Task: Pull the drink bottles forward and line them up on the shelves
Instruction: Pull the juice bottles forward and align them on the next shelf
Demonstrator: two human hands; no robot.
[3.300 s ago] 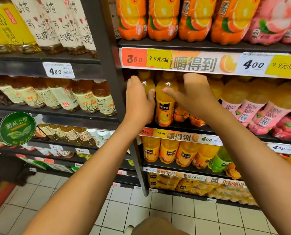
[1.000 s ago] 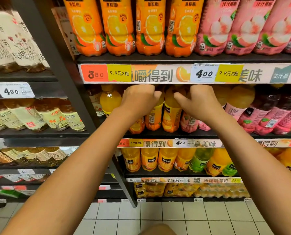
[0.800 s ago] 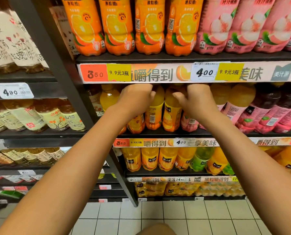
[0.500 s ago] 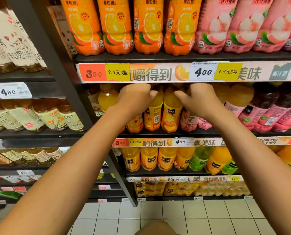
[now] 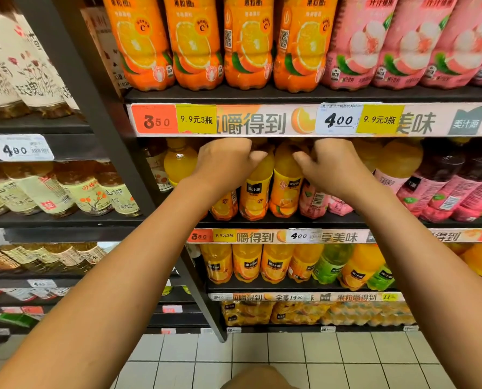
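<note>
2 hands (image 5: pixel 276 164) w/ waisted plastic btls (image 5: pixel 270 186)

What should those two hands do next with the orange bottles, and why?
Probably draw the two orange bottles forward to the shelf edge. Both the left hand and right hand are curled over their tops, deep under the upper shelf.

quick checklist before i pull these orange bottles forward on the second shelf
1. Left hand on an orange bottle's top: cannot tell, fingers hidden under the price strip.
2. Right hand gripping a bottle: cannot tell, same reason.
3. Two orange bottles between the hands upright: ok.
4. Pink bottle below the right wrist in line: not ok, it leans.
5. Free shelf edge in front of the bottles: ok.
</note>
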